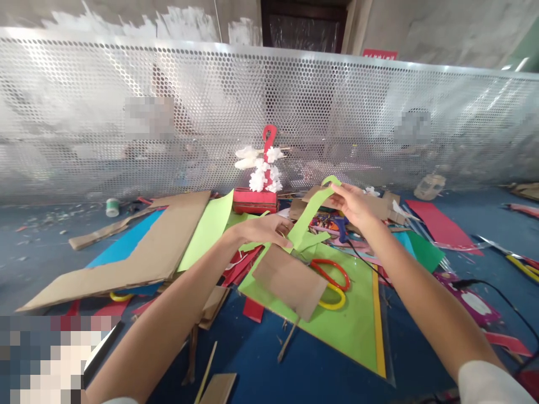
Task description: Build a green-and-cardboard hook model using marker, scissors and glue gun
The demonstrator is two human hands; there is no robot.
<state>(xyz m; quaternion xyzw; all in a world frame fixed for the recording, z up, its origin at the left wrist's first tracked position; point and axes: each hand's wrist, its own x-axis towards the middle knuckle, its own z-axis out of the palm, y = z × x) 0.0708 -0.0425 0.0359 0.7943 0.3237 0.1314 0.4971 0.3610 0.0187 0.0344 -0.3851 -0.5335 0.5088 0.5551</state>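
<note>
A light-green paper strip [309, 216] stretches slantwise between my two hands, its top end curled over. My right hand [351, 203] pinches that upper end between thumb and fingers. At the lower end, my left hand [269, 230] has its curled fingers and thumb on the strip. Just below lies a piece of brown cardboard [290, 278], resting on green paper sheets [353, 331] in a clear sleeve. Scissors with red and yellow handles [334, 297] lie partly under the cardboard, their blades mostly hidden. Behind my hands stands a red hook-shaped stem [269, 137] with white paper flowers on a red base [255, 201].
A perforated metal screen [202, 123] runs across the table's back. Large cardboard [138, 258] lies left over blue paper. A blue glue gun [342, 227] with a black cable sits behind my right wrist. Red card [442, 224], a clear jar [429, 187] and more scissors [522, 266] are at right.
</note>
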